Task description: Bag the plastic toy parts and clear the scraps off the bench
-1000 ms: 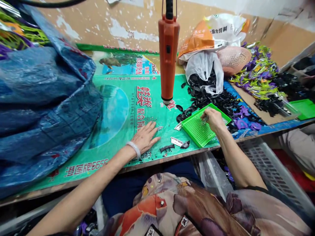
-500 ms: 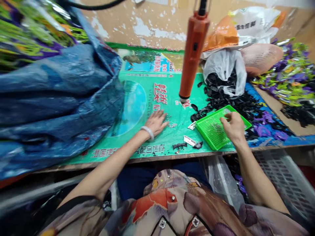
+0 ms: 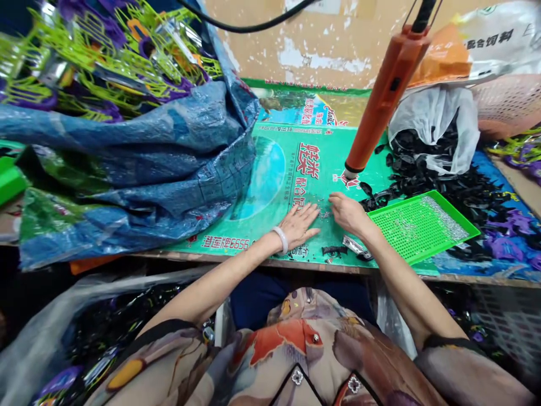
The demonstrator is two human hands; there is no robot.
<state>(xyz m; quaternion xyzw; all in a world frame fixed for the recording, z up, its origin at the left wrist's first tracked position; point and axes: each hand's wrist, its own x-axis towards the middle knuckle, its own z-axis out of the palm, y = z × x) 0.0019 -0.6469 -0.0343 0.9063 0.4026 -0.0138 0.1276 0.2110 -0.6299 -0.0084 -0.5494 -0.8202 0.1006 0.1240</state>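
A crumpled blue woven sack [image 3: 177, 141] bulges on the left, with lime-green, purple and orange plastic pieces [image 3: 131, 73] heaped at its mouth. A bright green object [image 3: 10, 177] shows at the far left edge. Along the back runs a tan wall [image 3: 262, 62] mottled with white patches, and a black cable [image 3: 253, 27] sags in front of it. At the back right, an orange-and-white printed bag [image 3: 494, 42] lies near a pink perforated basket [image 3: 507, 104]. Below the tabletop [image 3: 253, 259], a greyish crate [image 3: 507, 321] stands on the right, its outline blurred.
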